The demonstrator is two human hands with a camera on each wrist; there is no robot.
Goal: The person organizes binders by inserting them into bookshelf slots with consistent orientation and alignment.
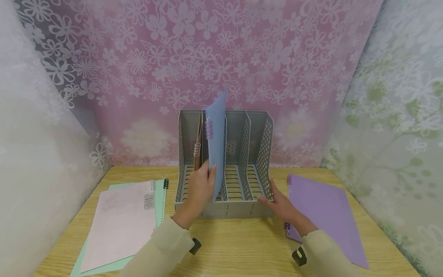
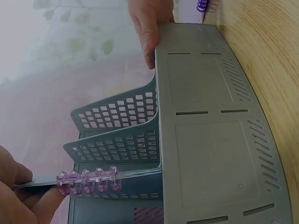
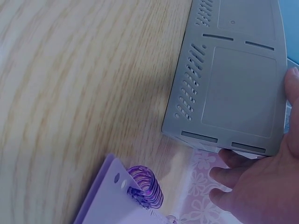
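Observation:
A grey desktop file holder [image 1: 214,211] with perforated dividers stands on the table. My left hand [image 1: 200,185] pinches a blue spiral notebook [image 1: 218,150] by its lower spine edge. The notebook stands upright in the second compartment from the left, its top above the holder's back. Its clear purple rings [image 2: 88,180] show in the left wrist view, beside the left fingers. My right hand [image 1: 284,207] grips the holder's front right corner, thumb over the front wall's rim and fingers round the side [image 3: 252,186]. A brown spiral notebook [image 1: 197,161] leans in the leftmost compartment.
On the left of the table, a pale pink notebook [image 1: 121,227] lies on a mint green one [image 1: 160,200]. A purple spiral notebook [image 1: 325,211] lies to the right, partly beneath the right forearm. Flowered curtains [image 1: 221,50] hang behind and at both sides.

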